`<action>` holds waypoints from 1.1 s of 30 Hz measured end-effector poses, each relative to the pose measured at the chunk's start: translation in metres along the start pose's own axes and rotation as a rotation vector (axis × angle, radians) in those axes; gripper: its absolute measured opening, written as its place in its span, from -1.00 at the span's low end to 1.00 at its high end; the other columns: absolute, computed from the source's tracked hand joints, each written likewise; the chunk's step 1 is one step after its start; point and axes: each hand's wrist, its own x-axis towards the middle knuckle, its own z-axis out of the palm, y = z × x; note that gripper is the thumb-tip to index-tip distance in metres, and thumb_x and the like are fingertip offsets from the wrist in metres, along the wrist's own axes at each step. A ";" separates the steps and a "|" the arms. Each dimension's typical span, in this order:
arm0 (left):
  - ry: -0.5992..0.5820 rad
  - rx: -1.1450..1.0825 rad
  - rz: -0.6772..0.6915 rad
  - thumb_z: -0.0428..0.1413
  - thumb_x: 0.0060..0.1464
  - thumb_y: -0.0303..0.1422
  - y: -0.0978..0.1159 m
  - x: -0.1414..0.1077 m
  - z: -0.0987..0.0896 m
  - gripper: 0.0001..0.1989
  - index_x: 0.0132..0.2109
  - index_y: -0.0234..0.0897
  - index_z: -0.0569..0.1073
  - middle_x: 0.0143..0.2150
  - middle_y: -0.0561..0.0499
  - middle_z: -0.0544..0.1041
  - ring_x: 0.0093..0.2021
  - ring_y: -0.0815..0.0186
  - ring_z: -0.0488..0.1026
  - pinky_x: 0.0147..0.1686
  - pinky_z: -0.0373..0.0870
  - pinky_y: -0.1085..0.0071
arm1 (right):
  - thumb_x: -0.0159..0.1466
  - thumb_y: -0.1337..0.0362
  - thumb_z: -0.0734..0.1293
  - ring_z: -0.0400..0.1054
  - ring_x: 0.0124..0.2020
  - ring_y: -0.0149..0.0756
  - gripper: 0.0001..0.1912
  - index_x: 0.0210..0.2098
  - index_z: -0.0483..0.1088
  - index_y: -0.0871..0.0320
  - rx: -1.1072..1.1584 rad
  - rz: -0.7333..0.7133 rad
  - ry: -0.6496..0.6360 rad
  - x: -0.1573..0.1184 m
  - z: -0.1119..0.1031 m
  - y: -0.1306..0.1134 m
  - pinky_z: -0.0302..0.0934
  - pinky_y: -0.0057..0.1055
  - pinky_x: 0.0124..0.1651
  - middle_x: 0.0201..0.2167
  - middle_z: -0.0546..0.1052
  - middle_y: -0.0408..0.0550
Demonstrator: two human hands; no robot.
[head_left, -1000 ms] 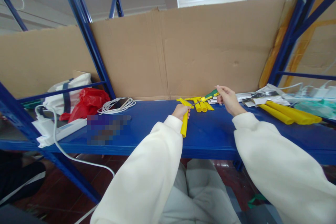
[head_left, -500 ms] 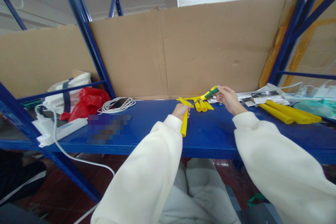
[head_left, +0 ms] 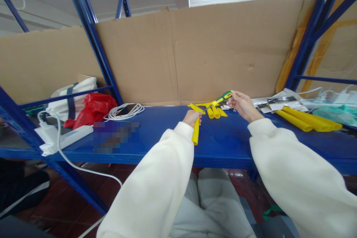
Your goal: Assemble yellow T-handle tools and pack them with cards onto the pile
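My left hand (head_left: pixel 191 118) is closed round a yellow tubular piece (head_left: pixel 196 134) above the blue shelf, its lower end pointing toward me. Between finger and thumb, my right hand (head_left: pixel 242 105) grips the end of a green and yellow screwdriver (head_left: pixel 222 98). The thin metal shaft slants down to the left and meets the yellow piece at my left hand; its tip is too small to make out. Just behind and right of my left hand lie several yellow pieces (head_left: pixel 214 112).
More yellow tubes (head_left: pixel 309 119) lie at the right by papers (head_left: pixel 284 102). A coiled white cable (head_left: pixel 125 111), a red bag (head_left: pixel 96 108) and a white power strip (head_left: pixel 68 139) are at the left. Cardboard (head_left: pixel 223 52) stands behind the blue shelf (head_left: pixel 167 148).
The screwdriver handle has turned slightly about its length, and the fingers of my right hand have shifted a little on it. My left hand has stayed in place.
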 end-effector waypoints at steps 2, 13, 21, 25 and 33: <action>0.002 -0.010 0.001 0.14 0.08 -0.60 -0.001 0.001 0.000 -0.77 -0.48 -0.32 0.31 -0.69 0.17 0.24 -0.72 0.51 0.15 -0.66 0.11 0.55 | 0.11 0.01 0.48 0.22 -0.67 -0.49 -0.66 -0.38 0.34 0.09 -0.006 -0.005 -0.005 0.001 0.000 0.001 0.11 -0.55 -0.61 -0.67 0.37 -0.25; 0.004 -0.010 0.005 0.08 0.10 -0.63 0.001 0.000 0.000 -0.76 -0.48 -0.32 0.30 -0.69 0.17 0.24 -0.71 0.50 0.17 -0.65 0.13 0.53 | 0.02 -0.04 0.51 0.15 -0.73 -0.51 -0.55 -0.46 0.24 0.09 -0.081 -0.029 0.129 0.007 -0.006 0.008 0.00 -0.57 -0.69 -0.71 0.36 -0.27; 0.008 0.000 0.019 0.09 0.06 -0.64 -0.001 0.003 0.000 -0.74 -0.52 -0.31 0.28 -0.69 0.15 0.24 -0.71 0.48 0.16 -0.65 0.13 0.50 | 0.07 -0.04 0.48 0.16 -0.71 -0.48 -0.62 -0.37 0.37 0.10 -0.071 -0.027 0.045 0.004 -0.004 0.005 0.02 -0.55 -0.66 -0.71 0.35 -0.25; 0.005 -0.001 0.025 0.09 0.05 -0.65 -0.001 0.002 0.000 -0.77 -0.49 -0.32 0.31 -0.68 0.16 0.25 -0.71 0.48 0.17 -0.64 0.15 0.51 | 0.07 0.04 0.51 0.22 -0.66 -0.48 -0.65 -0.33 0.38 0.10 -0.035 -0.038 0.002 0.003 -0.003 0.005 0.10 -0.53 -0.61 -0.63 0.42 -0.23; 0.004 -0.008 0.020 0.09 0.07 -0.63 -0.001 0.000 0.001 -0.82 -0.43 -0.33 0.34 -0.69 0.18 0.24 -0.72 0.49 0.16 -0.67 0.12 0.53 | -0.05 -0.01 0.56 0.19 -0.70 -0.52 -0.53 -0.47 0.26 0.10 -0.032 -0.041 0.104 0.007 -0.006 0.010 0.06 -0.57 -0.66 -0.67 0.39 -0.27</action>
